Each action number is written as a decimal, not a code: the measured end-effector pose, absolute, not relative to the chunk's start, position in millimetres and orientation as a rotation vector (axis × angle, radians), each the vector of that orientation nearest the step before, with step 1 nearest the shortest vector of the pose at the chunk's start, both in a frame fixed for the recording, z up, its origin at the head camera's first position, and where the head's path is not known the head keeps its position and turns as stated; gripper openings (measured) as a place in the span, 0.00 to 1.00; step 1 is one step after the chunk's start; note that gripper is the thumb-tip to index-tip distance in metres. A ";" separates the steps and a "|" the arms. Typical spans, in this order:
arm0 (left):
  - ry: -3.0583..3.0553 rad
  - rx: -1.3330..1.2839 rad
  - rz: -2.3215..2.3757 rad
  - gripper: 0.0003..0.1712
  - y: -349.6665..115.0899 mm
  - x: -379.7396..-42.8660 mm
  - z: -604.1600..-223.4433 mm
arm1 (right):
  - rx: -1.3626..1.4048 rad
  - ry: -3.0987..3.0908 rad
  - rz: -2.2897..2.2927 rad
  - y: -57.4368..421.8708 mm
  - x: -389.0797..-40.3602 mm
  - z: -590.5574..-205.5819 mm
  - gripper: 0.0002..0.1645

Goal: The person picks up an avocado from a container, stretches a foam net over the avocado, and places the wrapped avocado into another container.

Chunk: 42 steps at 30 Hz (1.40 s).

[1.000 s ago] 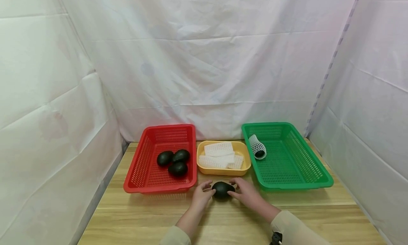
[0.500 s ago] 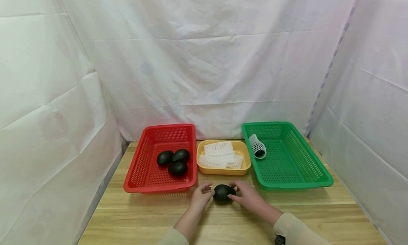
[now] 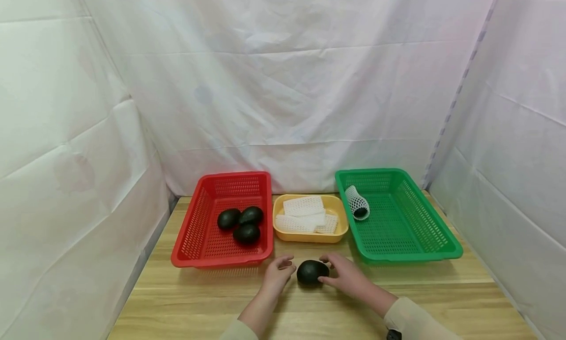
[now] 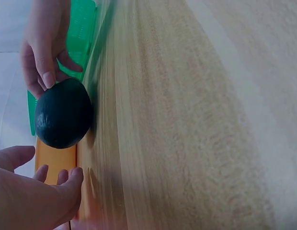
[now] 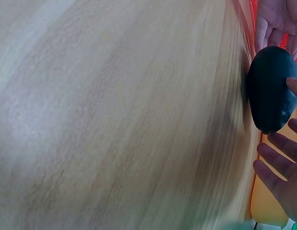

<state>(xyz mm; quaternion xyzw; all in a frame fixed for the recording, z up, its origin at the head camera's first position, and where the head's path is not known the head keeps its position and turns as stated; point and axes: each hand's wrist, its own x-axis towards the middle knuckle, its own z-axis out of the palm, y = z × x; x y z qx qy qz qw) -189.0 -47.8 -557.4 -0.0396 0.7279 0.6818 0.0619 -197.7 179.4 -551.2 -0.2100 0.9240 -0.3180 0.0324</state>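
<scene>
On the table [image 3: 194, 300], a green basket [image 3: 411, 257] is standing far right and a red basket [image 3: 221, 262] far left, flanking a yellow tray [image 3: 309, 238], while nearer, the right hand [image 3: 345, 275] is pinching an avocado [image 3: 309, 272] and the left hand [image 3: 276, 275] is curving loosely, holding nothing, just left of it.

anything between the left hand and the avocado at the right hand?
Nothing visible. Just an open gap separates the left hand from the avocado; the right hand sits at its opposite side.
</scene>
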 end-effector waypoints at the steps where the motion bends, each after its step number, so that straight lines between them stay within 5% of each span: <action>1: 2.199 -0.114 2.061 0.19 -48.1 -188.7 -557.5 | -0.653 2.845 -0.972 179.8 -197.5 -551.1 0.32; 42: 2.231 -0.090 1.962 0.21 -45.9 -215.4 -543.0 | -0.473 2.925 -1.177 160.0 -223.7 -554.0 0.24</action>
